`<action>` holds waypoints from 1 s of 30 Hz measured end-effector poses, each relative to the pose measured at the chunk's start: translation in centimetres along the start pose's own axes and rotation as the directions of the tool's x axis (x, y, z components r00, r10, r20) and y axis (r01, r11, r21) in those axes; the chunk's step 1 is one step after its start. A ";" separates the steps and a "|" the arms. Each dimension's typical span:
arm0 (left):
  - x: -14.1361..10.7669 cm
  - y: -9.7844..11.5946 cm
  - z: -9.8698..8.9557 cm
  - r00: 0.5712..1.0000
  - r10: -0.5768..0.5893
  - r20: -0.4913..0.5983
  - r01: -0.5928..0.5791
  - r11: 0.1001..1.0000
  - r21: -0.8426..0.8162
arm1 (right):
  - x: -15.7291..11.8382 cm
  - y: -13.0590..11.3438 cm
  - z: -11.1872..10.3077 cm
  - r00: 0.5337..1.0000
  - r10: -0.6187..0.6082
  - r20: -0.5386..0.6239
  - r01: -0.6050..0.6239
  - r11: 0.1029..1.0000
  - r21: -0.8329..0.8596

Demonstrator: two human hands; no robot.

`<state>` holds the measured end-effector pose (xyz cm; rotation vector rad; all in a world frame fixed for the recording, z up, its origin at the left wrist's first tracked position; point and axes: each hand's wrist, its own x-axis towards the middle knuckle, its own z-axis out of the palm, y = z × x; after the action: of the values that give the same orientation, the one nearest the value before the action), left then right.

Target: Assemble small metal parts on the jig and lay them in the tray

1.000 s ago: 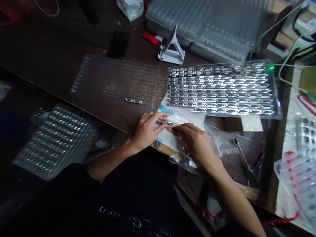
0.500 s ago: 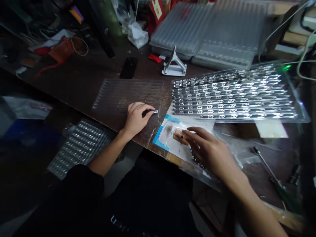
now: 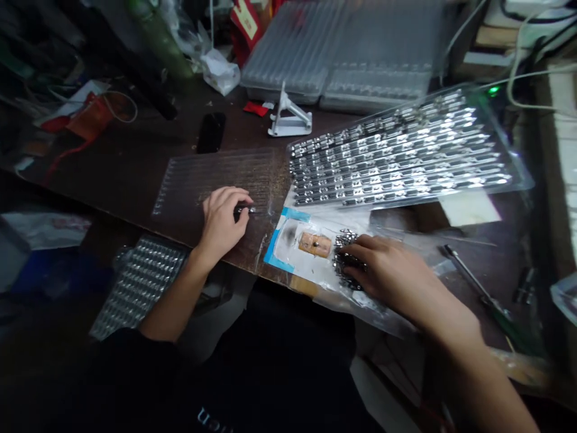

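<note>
My left hand (image 3: 224,221) rests over the right end of a clear ribbed plastic tray (image 3: 211,174), thumb and fingers pinched on a small metal connector (image 3: 252,210). My right hand (image 3: 390,261) reaches into a pile of small shiny metal pieces (image 3: 346,252), its thumb and fingertips apart among them. Whether a piece is between those fingers, I cannot tell. Left of the pile, a small wooden block (image 3: 314,245) with a dark spot in its middle lies on a white sheet (image 3: 288,237) edged with blue tape.
Behind my right hand lies a clear tray (image 3: 518,171) filled with rows of metal parts. Stacked plastic trays (image 3: 333,57), a white stand (image 3: 291,120) and a phone (image 3: 211,132) are farther back. A screwdriver (image 3: 469,273) lies right. More filled trays (image 3: 139,282) sit below the table edge.
My right hand has moved from the wooden block to the metal pile, leaving the block uncovered. My left hand still pinches the connector over the ribbed tray. The whole view has shifted.
</note>
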<state>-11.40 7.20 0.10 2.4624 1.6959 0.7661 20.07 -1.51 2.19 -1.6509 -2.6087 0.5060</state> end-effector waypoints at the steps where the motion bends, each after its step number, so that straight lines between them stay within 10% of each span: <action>1: 0.2 0.8 0.0 1.000 0.016 -0.002 -0.016 1.000 -0.015 | 0.0 -0.2 -0.1 1.000 0.003 0.013 -0.003 1.000 -0.001; 14: 5.8 12.8 5.9 0.926 0.359 0.111 -0.333 0.921 -0.201 | -0.4 0.3 -0.6 0.999 -0.031 0.022 0.028 0.992 0.126; 22: 5.7 12.6 5.1 0.933 0.345 0.106 -0.308 0.914 -0.265 | -0.6 0.3 -0.7 0.999 0.018 0.040 -0.024 0.986 0.163; 30: -1.0 8.0 2.8 0.933 0.268 0.240 -0.213 0.949 -0.233 | -0.7 0.7 -1.0 1.000 -0.005 -0.021 0.011 0.954 0.299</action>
<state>-3.58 3.82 -0.16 2.5196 1.1755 0.5568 21.15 -1.58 3.08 -1.5382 -2.3765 0.8327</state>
